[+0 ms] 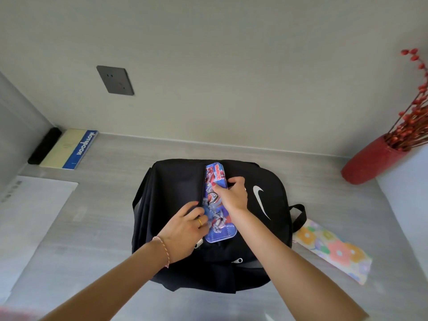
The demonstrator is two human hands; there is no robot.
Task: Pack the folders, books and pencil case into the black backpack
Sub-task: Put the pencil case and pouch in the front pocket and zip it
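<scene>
The black backpack [171,188] lies flat on the grey table, white swoosh logo on its right side. A blue pencil case [216,174] with cartoon figures stands on its long edge in the backpack's zip opening, partly sunk in. My right hand [232,193] grips the case from the right at its middle. My left hand [185,228] rests at the near left of the case, fingers on the edge of the opening and against the case. The inside of the backpack is hidden.
A yellow and blue notebook [69,149] lies at the back left beside a black bar [45,145]. White paper [34,209] covers the left of the table. A flowered folder [333,249] lies at the right. A red vase [370,161] with red sprigs stands at the back right.
</scene>
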